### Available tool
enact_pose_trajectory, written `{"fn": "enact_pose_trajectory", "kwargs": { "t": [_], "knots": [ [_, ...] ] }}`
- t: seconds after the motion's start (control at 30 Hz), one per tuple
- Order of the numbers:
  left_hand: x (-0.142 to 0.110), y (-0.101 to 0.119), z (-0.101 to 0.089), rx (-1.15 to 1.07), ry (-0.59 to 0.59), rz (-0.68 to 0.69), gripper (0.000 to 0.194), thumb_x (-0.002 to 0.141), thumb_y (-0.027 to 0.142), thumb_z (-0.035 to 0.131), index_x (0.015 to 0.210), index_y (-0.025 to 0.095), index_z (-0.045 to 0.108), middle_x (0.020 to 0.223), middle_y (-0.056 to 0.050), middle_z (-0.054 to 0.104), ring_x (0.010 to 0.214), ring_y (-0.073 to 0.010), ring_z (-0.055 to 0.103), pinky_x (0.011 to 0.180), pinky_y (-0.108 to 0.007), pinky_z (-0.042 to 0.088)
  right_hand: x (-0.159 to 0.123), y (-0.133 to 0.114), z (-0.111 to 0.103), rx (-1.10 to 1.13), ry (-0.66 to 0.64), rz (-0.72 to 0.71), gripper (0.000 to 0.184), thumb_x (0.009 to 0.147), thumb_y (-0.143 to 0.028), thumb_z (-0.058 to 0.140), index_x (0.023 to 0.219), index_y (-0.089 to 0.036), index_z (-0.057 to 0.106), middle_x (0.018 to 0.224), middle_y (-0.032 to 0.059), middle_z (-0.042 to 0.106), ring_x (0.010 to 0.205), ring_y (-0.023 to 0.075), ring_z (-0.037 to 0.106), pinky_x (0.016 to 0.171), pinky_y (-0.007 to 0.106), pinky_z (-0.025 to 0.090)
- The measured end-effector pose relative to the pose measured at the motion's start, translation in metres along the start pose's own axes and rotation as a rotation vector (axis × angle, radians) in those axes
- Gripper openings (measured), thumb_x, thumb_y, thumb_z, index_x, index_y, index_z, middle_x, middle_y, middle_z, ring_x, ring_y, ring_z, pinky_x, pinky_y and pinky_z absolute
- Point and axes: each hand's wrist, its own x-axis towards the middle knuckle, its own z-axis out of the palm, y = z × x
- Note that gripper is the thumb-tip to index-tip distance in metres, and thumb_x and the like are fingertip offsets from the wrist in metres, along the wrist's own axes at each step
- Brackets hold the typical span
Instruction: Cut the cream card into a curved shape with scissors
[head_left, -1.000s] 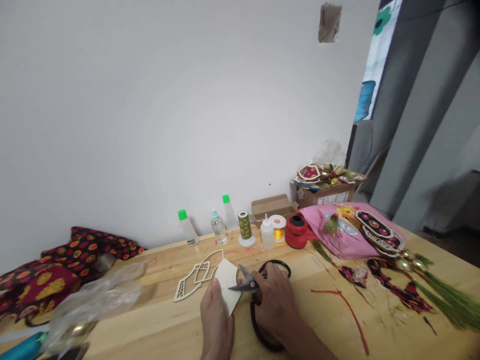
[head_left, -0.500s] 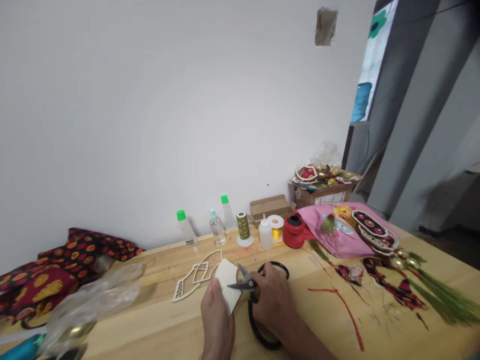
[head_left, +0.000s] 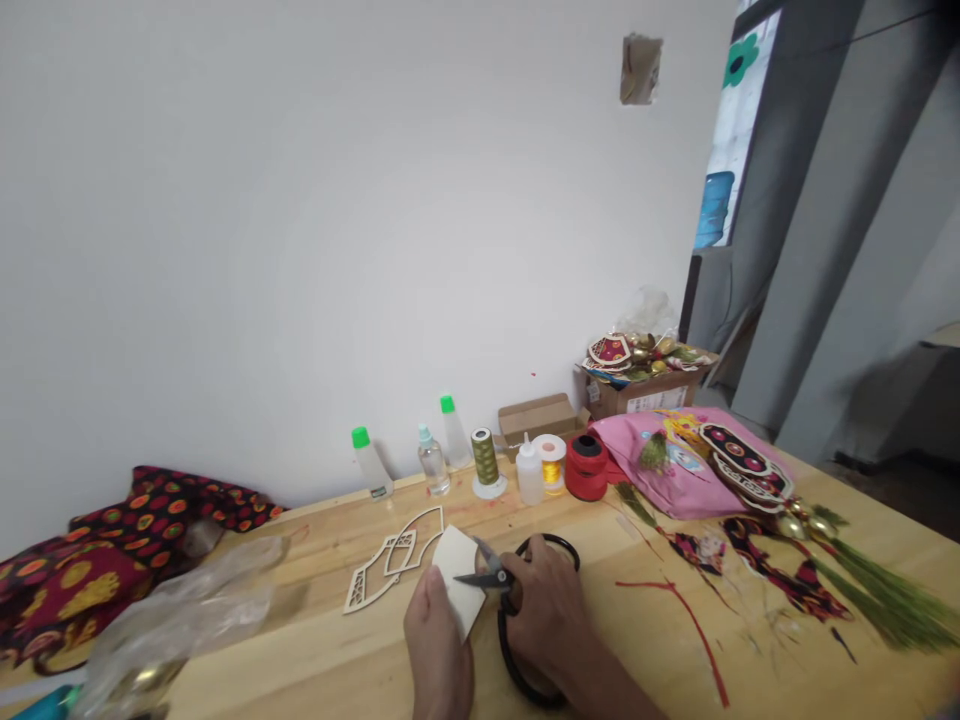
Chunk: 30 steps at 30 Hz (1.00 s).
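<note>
My left hand (head_left: pixel 437 640) grips a small cream-coloured card (head_left: pixel 456 572) by its lower left side, thumb on top. In my right hand (head_left: pixel 551 600) is a pair of scissors with black handles (head_left: pixel 511 655). Their blades stand apart at the card's right part, one lying across its face; whether they cut into it I cannot tell. Just behind the card, on the table, lie thin cut-out wooden frames (head_left: pixel 379 568) with lattice corners, partly overlapping.
Along the wall stand green-capped bottles (head_left: pixel 370 465), a clear bottle (head_left: pixel 433 465), an olive thread spool (head_left: pixel 485 458), a white squeeze bottle (head_left: pixel 529 474) and a red spool (head_left: pixel 586 470). A pink bag (head_left: pixel 637 450) and tassels (head_left: pixel 885 585) lie right; patterned cloth (head_left: pixel 172 510) and plastic (head_left: pixel 217 610) left.
The scissor blades have closed a little around the card. The whole view has shifted slightly; both hands keep their holds.
</note>
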Motion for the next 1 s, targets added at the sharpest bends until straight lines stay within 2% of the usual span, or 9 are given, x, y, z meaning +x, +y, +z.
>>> {"fn": "enact_pose_trajectory", "kwargs": {
  "t": [0.1,0.23,0.43,0.73,1.0],
  "knots": [
    [0.0006,-0.0007,0.0002,0.005,0.005,0.006,0.015,0.072,0.030,0.049,0.069,0.017,0.055,0.055,0.001,0.060,0.052,-0.0128,0.053,0.057,-0.026,0.044,0.0004,-0.0011,0.0005,0.017,-0.010,-0.010,0.028,0.062,-0.017,0.052,0.086,-0.029,0.061,0.079,0.0035,0.047,0.073,0.0181,0.045,0.065,0.027,0.026],
    [-0.0011,-0.0008,0.0015,-0.004,0.005,0.020,0.015,0.072,0.030,0.050,0.070,0.016,0.056,0.059,0.000,0.062,0.054,-0.0136,0.055,0.057,-0.026,0.043,0.0036,-0.0017,0.0009,0.021,0.008,-0.003,0.028,0.061,-0.018,0.054,0.085,-0.029,0.062,0.081,0.0041,0.048,0.074,0.0185,0.045,0.067,0.028,0.026],
    [-0.0056,-0.0006,0.0029,-0.003,0.065,0.010,0.018,0.070,0.032,0.051,0.068,0.015,0.056,0.054,0.000,0.061,0.050,-0.0142,0.054,0.051,-0.027,0.043,0.0055,0.0010,0.0006,0.039,0.020,0.004,0.019,0.067,-0.023,0.052,0.083,-0.026,0.062,0.078,0.0039,0.048,0.073,0.0177,0.046,0.064,0.027,0.026],
    [-0.0052,-0.0006,-0.0006,0.037,0.059,0.018,0.024,0.066,0.037,0.053,0.068,0.014,0.058,0.058,-0.002,0.063,0.054,-0.0166,0.056,0.056,-0.031,0.045,0.0039,-0.0005,0.0000,0.005,-0.003,-0.007,0.023,0.066,-0.020,0.050,0.085,-0.027,0.061,0.081,0.0044,0.049,0.074,0.0183,0.046,0.065,0.027,0.026],
    [0.0015,-0.0056,-0.0017,0.077,0.031,0.047,0.025,0.068,0.039,0.053,0.067,0.015,0.059,0.055,0.001,0.059,0.052,-0.0147,0.053,0.054,-0.028,0.042,0.0018,-0.0007,0.0001,-0.002,-0.019,0.015,0.032,0.060,-0.016,0.051,0.089,-0.028,0.061,0.082,0.0045,0.049,0.075,0.0187,0.047,0.066,0.027,0.026]
  ]
}}
